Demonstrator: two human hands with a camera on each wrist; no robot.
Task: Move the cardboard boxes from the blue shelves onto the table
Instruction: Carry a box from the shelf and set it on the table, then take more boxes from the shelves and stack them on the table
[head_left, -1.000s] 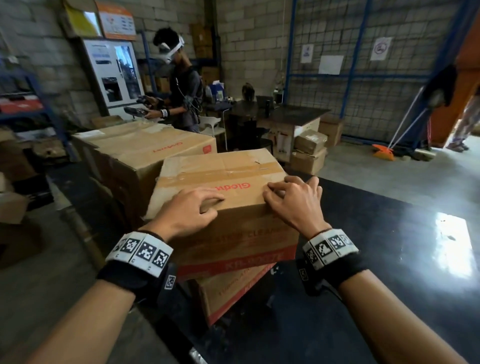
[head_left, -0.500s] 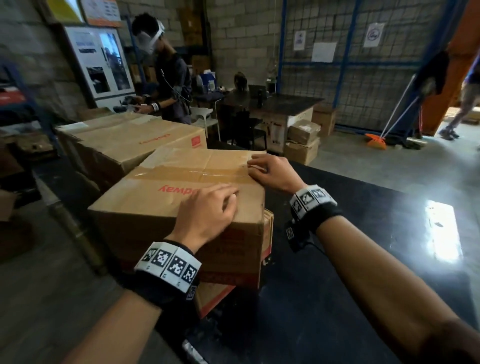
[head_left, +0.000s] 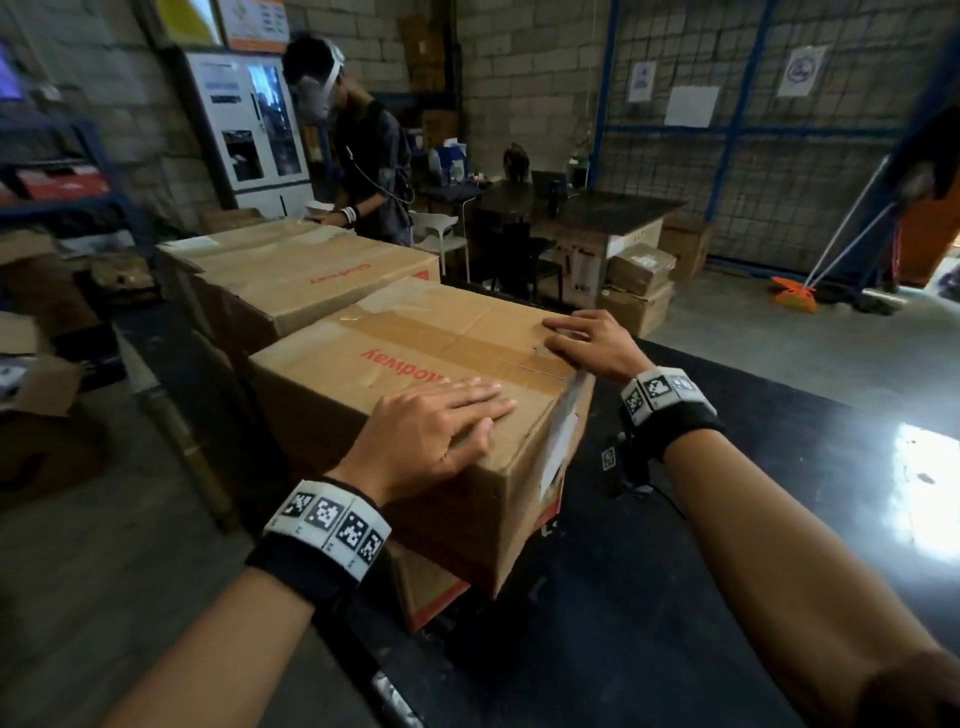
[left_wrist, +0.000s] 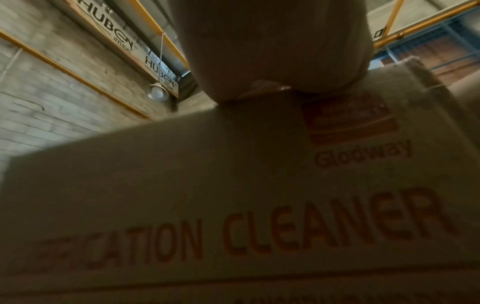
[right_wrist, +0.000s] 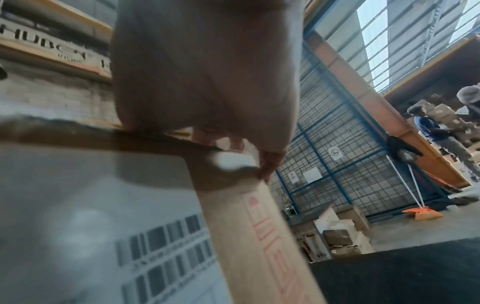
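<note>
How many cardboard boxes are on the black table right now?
3 seen: the top box under both hands, a lower box beneath it, and a rear box behind. More may be hidden.

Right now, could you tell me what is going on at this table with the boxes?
A person is stacking cardboard boxes on the black table. Both hands lie flat on the top box: the left hand near its front corner, the right hand at its far right edge. That box sits on a lower box, beside another stack. A second person wearing a headset works behind them.
</note>
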